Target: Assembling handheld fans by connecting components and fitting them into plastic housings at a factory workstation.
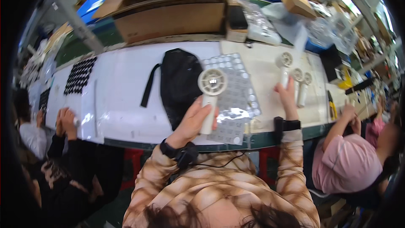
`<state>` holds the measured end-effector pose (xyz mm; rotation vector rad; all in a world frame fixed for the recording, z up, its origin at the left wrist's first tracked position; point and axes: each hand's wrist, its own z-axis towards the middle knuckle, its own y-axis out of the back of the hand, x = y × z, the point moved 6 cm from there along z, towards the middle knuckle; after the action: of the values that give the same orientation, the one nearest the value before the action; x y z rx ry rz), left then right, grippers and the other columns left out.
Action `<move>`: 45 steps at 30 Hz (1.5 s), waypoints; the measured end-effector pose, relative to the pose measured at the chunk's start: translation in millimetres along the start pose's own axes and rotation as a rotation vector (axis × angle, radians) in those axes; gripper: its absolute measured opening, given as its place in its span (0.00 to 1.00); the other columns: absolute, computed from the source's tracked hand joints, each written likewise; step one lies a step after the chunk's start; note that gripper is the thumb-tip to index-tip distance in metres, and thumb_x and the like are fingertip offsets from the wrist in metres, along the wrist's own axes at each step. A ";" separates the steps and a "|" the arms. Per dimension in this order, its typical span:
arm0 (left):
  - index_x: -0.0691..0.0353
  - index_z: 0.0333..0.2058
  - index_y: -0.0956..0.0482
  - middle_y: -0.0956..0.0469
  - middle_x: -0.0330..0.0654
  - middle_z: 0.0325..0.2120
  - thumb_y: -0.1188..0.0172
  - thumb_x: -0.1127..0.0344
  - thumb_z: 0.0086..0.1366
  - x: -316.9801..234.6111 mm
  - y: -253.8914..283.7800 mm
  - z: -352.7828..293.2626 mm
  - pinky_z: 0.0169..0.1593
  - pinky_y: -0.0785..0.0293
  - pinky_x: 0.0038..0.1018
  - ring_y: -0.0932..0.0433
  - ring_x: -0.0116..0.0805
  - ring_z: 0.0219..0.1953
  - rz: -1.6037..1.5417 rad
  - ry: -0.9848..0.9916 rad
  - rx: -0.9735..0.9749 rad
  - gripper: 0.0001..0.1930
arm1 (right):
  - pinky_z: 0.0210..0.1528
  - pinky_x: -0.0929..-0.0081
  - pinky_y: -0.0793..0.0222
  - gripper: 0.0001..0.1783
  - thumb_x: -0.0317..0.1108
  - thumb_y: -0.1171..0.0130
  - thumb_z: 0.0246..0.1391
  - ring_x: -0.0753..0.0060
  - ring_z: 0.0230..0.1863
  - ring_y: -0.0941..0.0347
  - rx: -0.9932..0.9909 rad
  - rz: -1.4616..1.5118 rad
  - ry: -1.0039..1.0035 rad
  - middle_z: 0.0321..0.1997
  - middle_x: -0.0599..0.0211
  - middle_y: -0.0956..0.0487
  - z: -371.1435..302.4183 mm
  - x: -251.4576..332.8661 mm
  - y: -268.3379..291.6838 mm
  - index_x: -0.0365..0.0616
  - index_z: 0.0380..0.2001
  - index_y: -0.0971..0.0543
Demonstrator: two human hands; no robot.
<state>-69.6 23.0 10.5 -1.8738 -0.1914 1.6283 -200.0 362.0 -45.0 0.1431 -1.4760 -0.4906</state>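
Note:
My left hand point(194, 120) is closed round the handle of a white handheld fan point(212, 82), its round grille facing up. Beneath that fan lies a sheet of round silvery stickers point(242, 91) in clear plastic. A black drawstring-like pouch point(181, 80) with a strap rests just left of it. Farther right, my right hand point(288, 95) has its fingers round the handle of a second white handheld fan point(286, 61), whose head points away from me. Two more white fans point(304, 86) lie beside that hand.
A large open cardboard box point(168, 21) stands at the back of the white table. Rows of black round pieces point(80, 75) lie at the left. Co-workers sit on both sides, one in a pink shirt point(348, 162). A yellow-handled tool point(332, 107) lies at the right.

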 end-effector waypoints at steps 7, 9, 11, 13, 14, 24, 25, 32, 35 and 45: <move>0.63 0.54 0.41 0.30 0.40 0.28 0.58 0.65 0.65 6.9 -3.8 9.5 0.27 0.31 0.22 0.29 0.28 0.24 0.021 0.035 -0.031 0.19 | 0.30 0.80 0.30 0.32 0.23 0.42 0.46 0.77 0.33 0.29 -0.141 0.396 0.148 0.34 0.67 0.28 -40.3 36.9 -13.1 0.38 0.55 0.41; 0.63 0.55 0.41 0.31 0.39 0.26 0.57 0.61 0.65 17.4 -3.2 13.4 0.22 0.34 0.19 0.31 0.25 0.19 0.111 0.038 -0.073 0.22 | 0.26 0.80 0.32 0.26 0.25 0.41 0.47 0.80 0.27 0.31 -0.199 0.441 0.054 0.33 0.69 0.29 -56.2 50.8 -8.6 0.38 0.50 0.37; 0.63 0.55 0.40 0.32 0.37 0.26 0.58 0.61 0.66 21.1 4.7 6.3 0.21 0.34 0.18 0.31 0.25 0.20 0.117 0.079 -0.137 0.21 | 0.22 0.81 0.35 0.24 0.32 0.43 0.53 0.82 0.23 0.33 -0.082 0.427 0.007 0.32 0.69 0.29 -63.6 55.7 -22.2 0.39 0.51 0.37; 0.63 0.55 0.40 0.32 0.37 0.27 0.59 0.60 0.67 24.2 7.6 5.8 0.22 0.34 0.19 0.31 0.24 0.20 0.135 0.107 -0.141 0.20 | 0.21 0.82 0.37 0.22 0.35 0.51 0.58 0.80 0.23 0.33 0.047 0.863 -0.059 0.33 0.68 0.29 -72.1 52.2 -33.8 0.40 0.53 0.39; 0.63 0.55 0.40 0.32 0.37 0.27 0.59 0.60 0.67 30.3 3.0 10.9 0.22 0.34 0.19 0.31 0.24 0.20 0.135 0.123 -0.097 0.20 | 0.22 0.81 0.37 0.22 0.35 0.54 0.59 0.80 0.23 0.33 0.115 0.985 -0.070 0.34 0.67 0.29 -79.0 62.8 -31.8 0.40 0.55 0.41; 0.65 0.51 0.40 0.34 0.39 0.30 0.54 0.62 0.67 54.1 0.1 24.2 0.23 0.32 0.20 0.30 0.26 0.21 0.217 0.285 -0.147 0.18 | 0.29 0.82 0.34 0.26 0.37 0.58 0.60 0.81 0.29 0.33 0.111 0.925 -0.028 0.39 0.67 0.30 -110.2 49.8 -16.0 0.41 0.60 0.45; 0.66 0.51 0.40 0.34 0.39 0.29 0.53 0.63 0.66 56.2 4.0 24.5 0.23 0.31 0.21 0.30 0.27 0.21 0.202 0.310 -0.159 0.18 | 0.30 0.82 0.34 0.25 0.37 0.58 0.61 0.81 0.29 0.33 0.106 0.918 -0.024 0.38 0.67 0.30 -110.4 46.8 -18.3 0.41 0.59 0.44; 0.64 0.51 0.38 0.33 0.36 0.29 0.52 0.61 0.66 63.7 9.1 30.3 0.23 0.30 0.19 0.29 0.24 0.22 0.232 0.313 -0.157 0.19 | 0.30 0.83 0.35 0.24 0.37 0.56 0.61 0.83 0.29 0.34 0.065 0.930 -0.012 0.37 0.68 0.30 -112.5 43.2 -14.4 0.42 0.58 0.43; 0.64 0.51 0.38 0.33 0.37 0.29 0.51 0.61 0.66 64.4 8.8 33.1 0.23 0.30 0.19 0.29 0.25 0.22 0.237 0.308 -0.159 0.18 | 0.30 0.84 0.35 0.24 0.37 0.55 0.60 0.83 0.29 0.34 0.060 0.934 -0.014 0.37 0.68 0.30 -111.0 41.5 -17.1 0.42 0.57 0.42; 0.62 0.52 0.38 0.33 0.36 0.27 0.51 0.60 0.66 65.7 14.6 31.8 0.23 0.29 0.19 0.29 0.23 0.22 0.280 0.307 -0.139 0.19 | 0.25 0.86 0.39 0.21 0.36 0.53 0.60 0.86 0.25 0.36 0.050 0.979 -0.037 0.33 0.71 0.30 -115.1 43.4 -30.5 0.41 0.54 0.39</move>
<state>-88.9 56.1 -53.3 -2.3138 0.0953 1.5067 -94.1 294.1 -29.2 -0.5367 -1.4056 0.3399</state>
